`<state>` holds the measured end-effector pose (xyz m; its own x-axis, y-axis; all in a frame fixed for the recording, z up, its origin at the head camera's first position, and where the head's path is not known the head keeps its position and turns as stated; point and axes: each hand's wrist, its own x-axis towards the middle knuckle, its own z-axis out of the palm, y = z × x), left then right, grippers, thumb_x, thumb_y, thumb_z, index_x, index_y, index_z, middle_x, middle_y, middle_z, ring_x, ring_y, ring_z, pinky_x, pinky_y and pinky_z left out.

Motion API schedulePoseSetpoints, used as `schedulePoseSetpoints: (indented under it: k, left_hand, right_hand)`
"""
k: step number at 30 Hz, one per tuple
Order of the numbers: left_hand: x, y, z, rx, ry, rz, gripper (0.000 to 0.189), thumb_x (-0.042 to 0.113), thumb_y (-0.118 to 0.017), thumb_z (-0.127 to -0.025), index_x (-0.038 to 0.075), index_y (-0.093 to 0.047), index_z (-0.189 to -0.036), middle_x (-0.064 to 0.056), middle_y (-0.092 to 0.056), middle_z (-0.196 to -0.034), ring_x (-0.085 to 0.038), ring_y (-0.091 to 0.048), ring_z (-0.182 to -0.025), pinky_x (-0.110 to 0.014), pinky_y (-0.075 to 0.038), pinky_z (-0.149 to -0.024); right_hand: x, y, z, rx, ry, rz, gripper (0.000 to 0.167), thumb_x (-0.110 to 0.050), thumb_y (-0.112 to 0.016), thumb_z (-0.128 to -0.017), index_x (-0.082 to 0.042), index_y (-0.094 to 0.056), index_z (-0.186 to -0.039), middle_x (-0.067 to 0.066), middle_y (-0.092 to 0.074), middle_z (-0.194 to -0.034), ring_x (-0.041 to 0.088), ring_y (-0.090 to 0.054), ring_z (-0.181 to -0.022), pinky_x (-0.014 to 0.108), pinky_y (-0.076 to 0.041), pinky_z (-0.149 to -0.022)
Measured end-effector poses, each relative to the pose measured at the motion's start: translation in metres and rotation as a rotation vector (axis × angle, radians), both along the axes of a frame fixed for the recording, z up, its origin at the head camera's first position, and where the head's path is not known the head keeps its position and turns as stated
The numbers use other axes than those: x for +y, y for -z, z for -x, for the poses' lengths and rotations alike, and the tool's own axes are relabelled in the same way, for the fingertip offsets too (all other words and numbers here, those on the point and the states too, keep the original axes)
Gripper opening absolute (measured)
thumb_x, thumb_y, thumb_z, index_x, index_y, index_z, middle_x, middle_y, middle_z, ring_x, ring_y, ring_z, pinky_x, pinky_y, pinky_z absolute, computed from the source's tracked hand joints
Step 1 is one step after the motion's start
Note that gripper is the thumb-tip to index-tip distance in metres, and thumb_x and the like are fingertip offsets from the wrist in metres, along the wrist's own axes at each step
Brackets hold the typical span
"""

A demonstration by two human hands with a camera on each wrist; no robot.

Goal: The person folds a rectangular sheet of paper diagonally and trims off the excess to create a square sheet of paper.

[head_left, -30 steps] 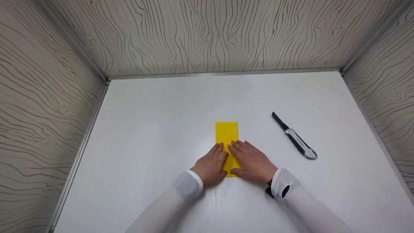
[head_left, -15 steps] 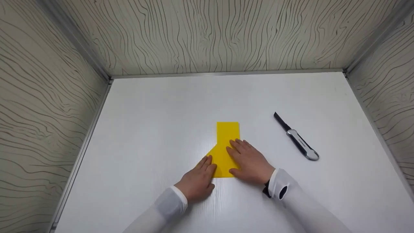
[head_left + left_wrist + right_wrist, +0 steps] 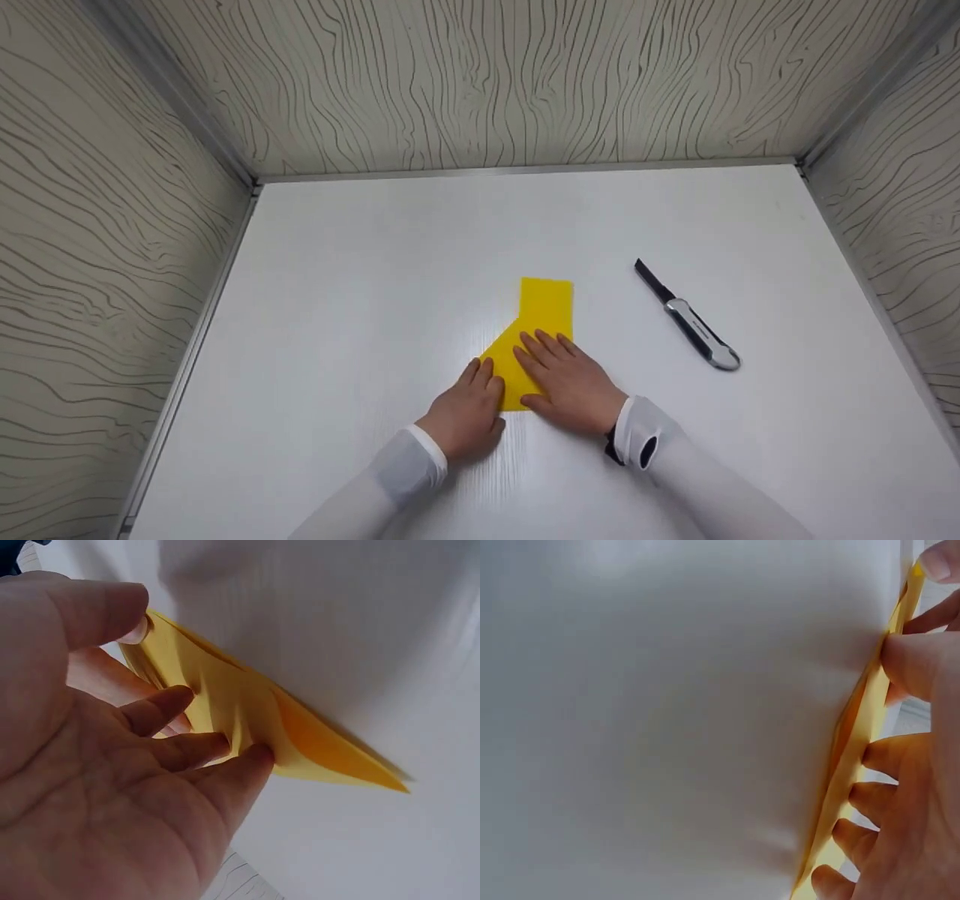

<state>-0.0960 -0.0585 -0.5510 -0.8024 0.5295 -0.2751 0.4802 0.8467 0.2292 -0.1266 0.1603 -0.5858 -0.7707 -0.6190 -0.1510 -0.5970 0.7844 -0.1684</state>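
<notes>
A folded sheet of yellow paper lies on the white table, a narrow strip at its far end and a slanted flap widening to the left at its near end. My left hand presses its fingertips on the flap's left corner. Across the paper's right side rests my right hand, fingers spread and nearly straight. In the left wrist view the paper bows slightly under the fingertips, with a gap between its layers. Fingertips of the right hand press along the paper's edge in the right wrist view.
A utility knife, its dark blade extended, lies on the table to the right of the paper. Wood-patterned panels enclose the table at the back and both sides.
The left flap has opened out from under the strip as my left hand moved left and slightly nearer. Since then the paper's far end has shifted right; the right hand slid slightly left.
</notes>
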Motion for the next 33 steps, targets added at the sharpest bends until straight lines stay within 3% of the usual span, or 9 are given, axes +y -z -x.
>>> schedulePoseSetpoints:
  k: [9, 14, 17, 20, 26, 30, 33]
  left_hand:
    - [0.006, -0.003, 0.0, 0.078, -0.01, -0.002, 0.041, 0.025, -0.066, -0.097, 0.001, -0.057, -0.129, -0.019, -0.053, -0.142, -0.036, -0.05, -0.133, -0.043, -0.048, -0.106]
    - [0.009, -0.003, 0.003, 0.141, -0.008, -0.005, 0.027, 0.024, -0.064, -0.098, 0.003, -0.06, -0.114, -0.012, -0.056, -0.11, -0.029, -0.055, -0.107, -0.035, -0.057, -0.089]
    - [0.012, -0.003, 0.008, 0.185, -0.007, 0.02, 0.024, 0.026, -0.064, -0.097, 0.005, -0.061, -0.108, -0.01, -0.053, -0.1, -0.026, -0.052, -0.092, -0.033, -0.056, -0.077]
    - [0.014, -0.002, 0.013, 0.202, -0.026, 0.041, 0.027, 0.029, -0.066, -0.096, 0.006, -0.063, -0.109, -0.012, -0.056, -0.107, -0.026, -0.051, -0.09, -0.034, -0.054, -0.074]
    - [0.018, 0.001, 0.02, 0.135, -0.089, 0.041, 0.042, 0.035, -0.067, -0.096, 0.007, -0.062, -0.126, -0.019, -0.052, -0.145, -0.032, -0.053, -0.112, -0.043, -0.053, -0.089]
    - [0.019, 0.002, 0.021, 0.113, -0.098, 0.027, 0.044, 0.035, -0.066, -0.097, 0.007, -0.061, -0.13, -0.019, -0.049, -0.15, -0.032, -0.052, -0.113, -0.044, -0.053, -0.091]
    - [0.021, 0.001, 0.022, 0.111, -0.1, 0.014, 0.044, 0.034, -0.066, -0.096, 0.007, -0.061, -0.131, -0.018, -0.049, -0.15, -0.032, -0.052, -0.112, -0.044, -0.052, -0.091]
  right_hand:
    - [0.042, 0.0, -0.002, 0.002, 0.046, 0.018, 0.072, -0.05, -0.051, -0.104, -0.01, -0.032, -0.161, 0.009, -0.024, -0.168, 0.03, -0.019, -0.155, 0.052, -0.016, -0.123]
    - [0.07, -0.002, -0.007, -0.024, 0.102, 0.054, 0.07, -0.047, -0.054, -0.104, -0.012, -0.033, -0.161, 0.007, -0.024, -0.168, 0.029, -0.019, -0.155, 0.052, -0.016, -0.123]
    - [0.083, -0.003, -0.009, -0.034, 0.128, 0.068, 0.069, -0.045, -0.056, -0.103, -0.012, -0.036, -0.16, 0.006, -0.026, -0.168, 0.029, -0.02, -0.155, 0.052, -0.016, -0.123]
    - [0.092, -0.005, -0.01, -0.05, 0.158, 0.078, 0.069, -0.043, -0.06, -0.1, -0.014, -0.039, -0.159, 0.005, -0.029, -0.167, 0.027, -0.022, -0.154, 0.051, -0.016, -0.123]
    - [0.092, -0.009, -0.01, -0.044, 0.215, 0.149, 0.062, -0.033, -0.066, -0.096, -0.008, -0.051, -0.151, 0.011, -0.042, -0.16, 0.033, -0.034, -0.148, 0.054, -0.022, -0.121]
    - [0.079, -0.012, -0.007, -0.003, 0.279, 0.265, 0.049, -0.022, -0.062, -0.099, -0.005, -0.057, -0.145, 0.013, -0.053, -0.15, 0.035, -0.045, -0.14, 0.055, -0.033, -0.116]
    - [0.063, -0.013, -0.004, -0.03, 0.337, 0.339, 0.047, -0.017, -0.058, -0.102, -0.005, -0.054, -0.147, 0.012, -0.056, -0.147, 0.034, -0.048, -0.136, 0.054, -0.036, -0.114]
